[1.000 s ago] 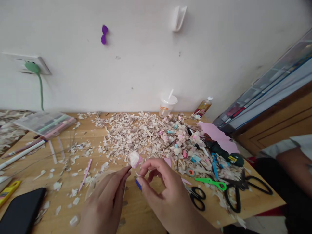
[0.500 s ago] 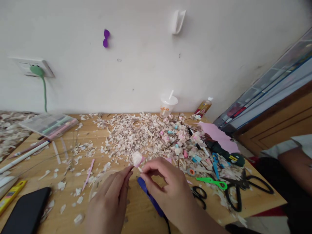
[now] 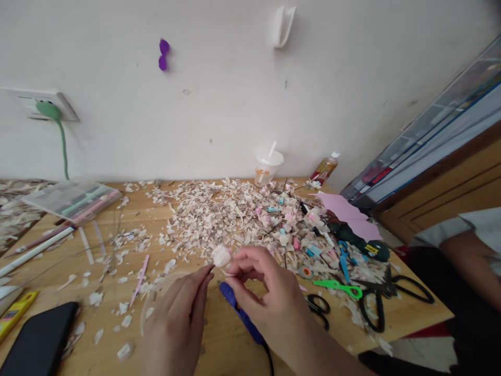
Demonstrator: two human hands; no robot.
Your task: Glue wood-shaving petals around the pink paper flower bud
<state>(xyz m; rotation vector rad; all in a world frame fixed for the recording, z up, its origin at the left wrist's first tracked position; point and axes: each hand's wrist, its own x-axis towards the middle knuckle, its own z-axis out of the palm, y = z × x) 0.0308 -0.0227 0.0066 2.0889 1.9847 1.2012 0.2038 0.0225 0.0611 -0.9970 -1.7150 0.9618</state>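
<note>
A small pale flower point(image 3: 221, 256) made of thin whitish petals stands up just beyond my left fingertips. My left hand point(image 3: 178, 310) is closed, pinching the flower's stem, which is mostly hidden by the fingers. Close beside the flower, my right hand point(image 3: 262, 292) is closed with thumb and forefinger pinched on a thin whitish strip point(image 3: 226, 272); whether the strip joins the flower I cannot tell. Under my right hand lies a blue glue gun point(image 3: 238, 310) with a black cord, partly covered by the hand.
A pile of dry pale flakes point(image 3: 211, 214) spreads over the wooden table. To the right lie green scissors point(image 3: 340, 287), black scissors point(image 3: 378, 308) and pink paper point(image 3: 348, 214). A cup point(image 3: 268, 164) and a bottle point(image 3: 324, 168) stand by the wall. A phone point(image 3: 43, 337) is at left; a person sits at right.
The flower has turned in my left fingers, so its pink side shows less and its pale petals face me. Both hands keep about the same place. The view has shifted slightly.
</note>
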